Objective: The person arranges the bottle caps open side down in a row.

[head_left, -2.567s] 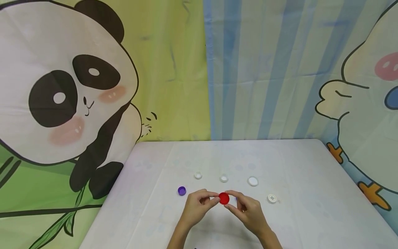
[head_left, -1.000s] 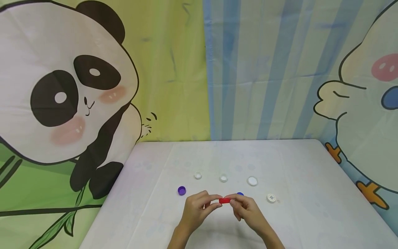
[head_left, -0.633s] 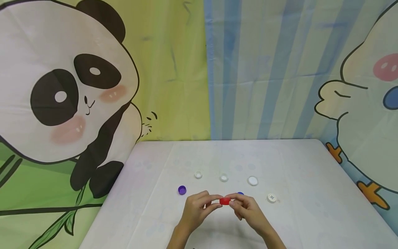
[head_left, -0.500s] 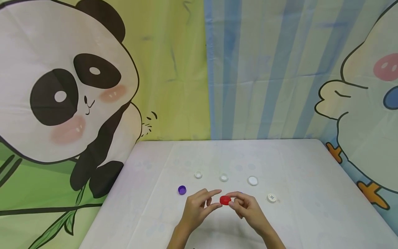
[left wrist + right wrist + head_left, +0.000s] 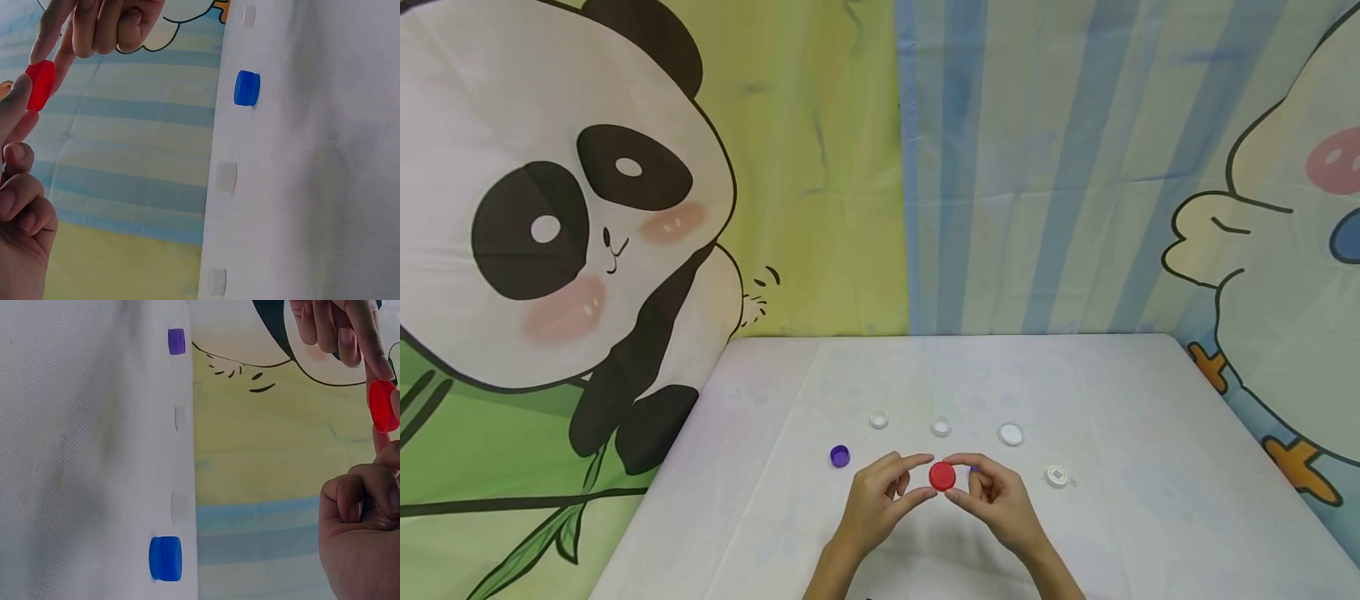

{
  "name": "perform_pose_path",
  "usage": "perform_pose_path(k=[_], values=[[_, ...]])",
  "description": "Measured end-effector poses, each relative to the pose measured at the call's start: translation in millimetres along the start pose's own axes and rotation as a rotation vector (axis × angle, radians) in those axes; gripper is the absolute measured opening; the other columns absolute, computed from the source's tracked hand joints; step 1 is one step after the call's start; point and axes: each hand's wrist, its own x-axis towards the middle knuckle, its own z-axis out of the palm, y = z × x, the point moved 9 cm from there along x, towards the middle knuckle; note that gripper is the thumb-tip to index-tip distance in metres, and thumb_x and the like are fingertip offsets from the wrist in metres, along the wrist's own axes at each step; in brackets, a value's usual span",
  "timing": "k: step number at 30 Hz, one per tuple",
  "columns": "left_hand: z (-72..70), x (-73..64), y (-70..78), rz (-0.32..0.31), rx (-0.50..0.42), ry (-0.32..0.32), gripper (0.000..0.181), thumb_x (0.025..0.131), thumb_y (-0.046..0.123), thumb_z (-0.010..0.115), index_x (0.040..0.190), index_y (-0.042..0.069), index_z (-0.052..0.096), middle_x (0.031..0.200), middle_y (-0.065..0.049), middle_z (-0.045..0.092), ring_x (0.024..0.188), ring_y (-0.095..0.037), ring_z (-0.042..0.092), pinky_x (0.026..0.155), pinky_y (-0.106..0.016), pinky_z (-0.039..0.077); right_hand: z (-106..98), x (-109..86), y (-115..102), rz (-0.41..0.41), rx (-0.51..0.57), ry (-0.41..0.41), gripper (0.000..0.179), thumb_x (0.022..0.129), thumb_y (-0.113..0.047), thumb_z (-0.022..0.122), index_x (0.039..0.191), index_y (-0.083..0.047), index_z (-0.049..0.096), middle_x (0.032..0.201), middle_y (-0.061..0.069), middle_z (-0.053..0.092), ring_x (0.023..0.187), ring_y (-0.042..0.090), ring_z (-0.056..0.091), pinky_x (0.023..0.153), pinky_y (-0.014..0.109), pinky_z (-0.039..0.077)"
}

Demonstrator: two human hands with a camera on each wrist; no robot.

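Cap point(image 5: 942, 476) in red sits pinched by left hand point(image 5: 870, 498) and right hand point(image 5: 1009, 507), apparently under inspection; a next turn calls for light pressure.

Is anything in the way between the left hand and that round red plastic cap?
Nothing visible stands between the left hand and the round red plastic cap. The right hand pinches it from the other side; the blue plastic cylinder sits beyond, on the white table.

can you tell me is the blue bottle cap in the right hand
No, in the left wrist view the right hand pinches the red bottle cap, while the blue bottle cap sits on the white tabletop.
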Motion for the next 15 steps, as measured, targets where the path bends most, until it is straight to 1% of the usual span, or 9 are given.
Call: perform_pose_path(k=[4,8,12,15], values=[[-0.4,-1.2,-1.6,-0.004,0.003,0.000,0.029,0.075,0.025,0.071,0.103,0.017,0.066,0.059,0.009,0.037,0.055,0.005,0.030,0.046,-0.006,0.024,2,1.3,1,-0.017,-0.018,0.002,0.032,0.075,0.008,0.065,0.106,0.003,0.059,0.050,0.008,0.033,0.042,0.011,0.028,0.036,0.018,0.025],[-2.7,-3.3,-6.5,-0.014,0.018,0.002,0.028,0.076,0.023,0.071,0.103,0.017,0.066,0.057,0.009,0.036,0.054,0.005,0.029,0.045,-0.006,0.023,5,3.9,5,-0.004,-0.070,0.018,0.032,0.075,0.003,0.068,0.106,-0.001,0.060,0.049,0.006,0.034,0.043,0.008,0.030,0.036,0.018,0.025],[-0.6,-7.2,-21.6,-0.098,0.038,-0.028,0.028,0.078,0.024,0.068,0.106,0.017,0.066,0.055,0.011,0.037,0.051,0.007,0.028,0.043,-0.006,0.023,9,7.7,14,0.028,-0.156,0.042,0.032,0.076,-0.005,0.070,0.107,-0.004,0.061,0.048,0.003,0.036,0.043,0.003,0.030,0.036,0.017,0.024],[2.4,-11.5,-35.1,-0.146,0.049,-0.038,0.029,0.080,0.023,0.067,0.107,0.016,0.065,0.054,0.010,0.038,0.050,0.007,0.029,0.043,-0.007,0.023,13,11.6,22,0.046,-0.229,0.072,0.032,0.075,-0.009,0.071,0.106,-0.006,0.061,0.048,0.002,0.036,0.043,0.001,0.029,0.036,0.016,0.023]])
